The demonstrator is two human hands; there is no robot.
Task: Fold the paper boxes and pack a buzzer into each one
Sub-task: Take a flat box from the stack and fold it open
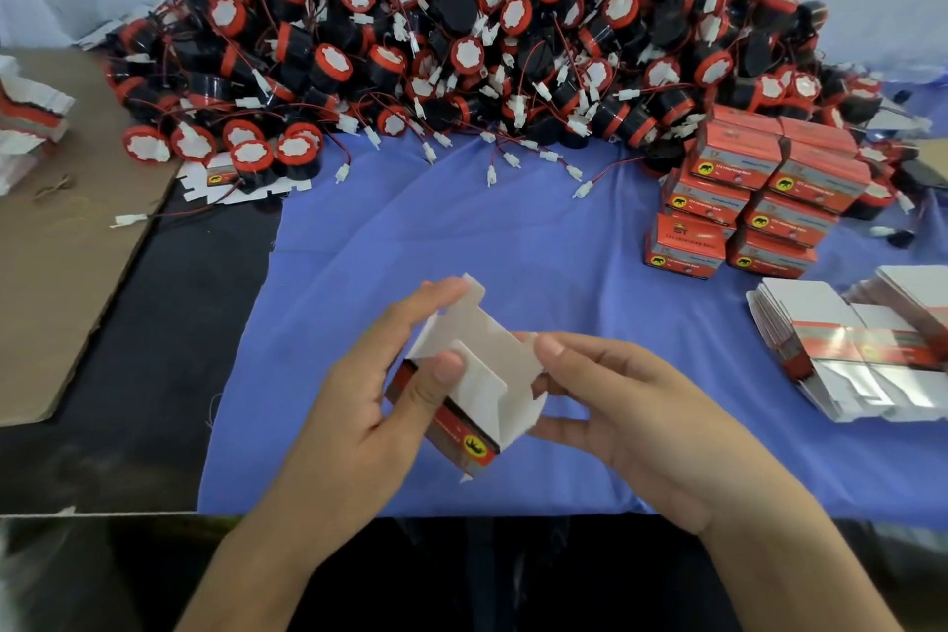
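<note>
Lower centre: left hand [359, 405], right hand [636, 421] grip half-folded red-and-white paper box [477, 364]; lettering blurred, yellow animal emblem [473, 445] legible.

Both hands hold a half-folded paper box [469, 375] above the blue cloth [513, 231]. The left hand [359, 405] grips its side; the right hand [631, 405] pinches a flap. Buzzers [461, 31] lie heaped behind.

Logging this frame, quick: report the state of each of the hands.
Left hand: grips the half-folded paper box, thumb on a flap.
Right hand: pinches the same box's right side between thumb and fingers.
</note>
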